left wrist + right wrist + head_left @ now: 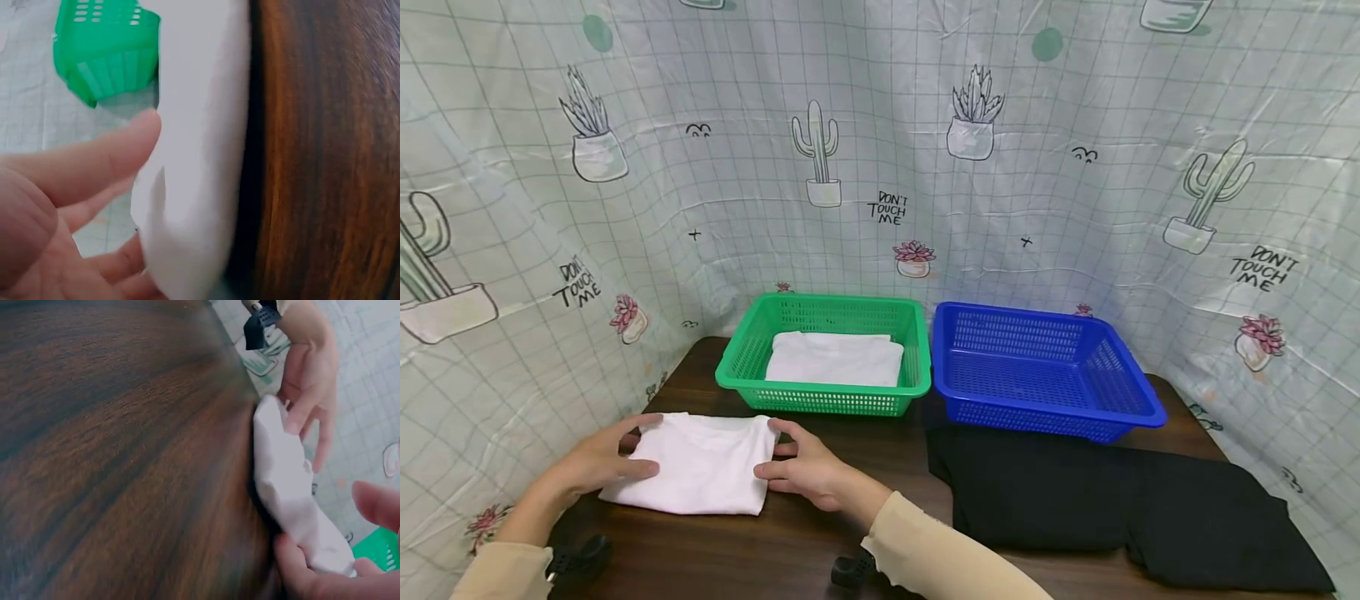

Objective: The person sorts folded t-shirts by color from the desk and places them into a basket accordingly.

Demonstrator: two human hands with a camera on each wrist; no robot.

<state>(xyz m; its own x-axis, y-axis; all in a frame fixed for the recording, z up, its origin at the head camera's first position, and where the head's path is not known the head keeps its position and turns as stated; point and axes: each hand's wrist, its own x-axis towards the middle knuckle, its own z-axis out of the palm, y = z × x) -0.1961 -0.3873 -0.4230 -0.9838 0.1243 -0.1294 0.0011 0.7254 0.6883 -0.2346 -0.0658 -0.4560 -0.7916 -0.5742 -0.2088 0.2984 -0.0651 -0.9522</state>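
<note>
A folded white T-shirt (703,462) lies on the brown table at the front left, its neckline toward the back. My left hand (598,457) holds its left side, thumb over the top and other fingers round the edge, partly hidden by the cloth in the left wrist view. At the opposite side, my right hand (808,468) grips the right edge, thumb nearer me and fingers by the back corner. From the right wrist, the shirt (284,469) shows as a thick folded layer between both hands.
Behind the shirt stands a green basket (823,398) with folded white cloth (835,358) inside. A blue basket (1022,375) is beside it. Black folded garments (1037,492) lie on the right of the table (722,558). A patterned curtain (865,100) surrounds the back and sides.
</note>
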